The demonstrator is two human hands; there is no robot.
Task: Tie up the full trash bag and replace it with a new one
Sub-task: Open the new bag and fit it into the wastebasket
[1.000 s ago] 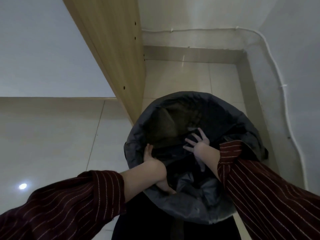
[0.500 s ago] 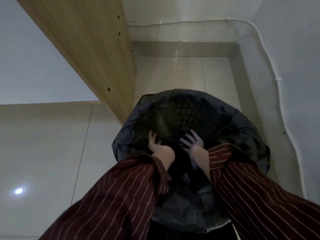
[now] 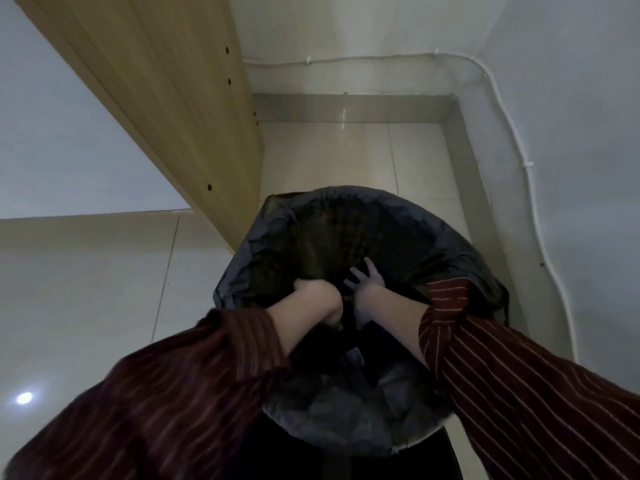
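Left of the trash bag [image 3: 433, 223] stands a wooden panel [image 3: 194, 109] (wall [image 3: 571, 202] near right); floor [image 3: 329, 161] beyond is open.

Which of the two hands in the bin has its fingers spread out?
The right hand, on the picture's right: its fingers fan out over the black bag. The left hand is bunched, its fingers tucked out of sight.

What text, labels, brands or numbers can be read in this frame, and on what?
None: nothing in the head view carries readable text.
Trash bag: plain dark film, no print visible.
Wooden panel: bare grain and drill holes only.
Striped sleeves: pattern only, no label.
White wall cable: no markings visible.
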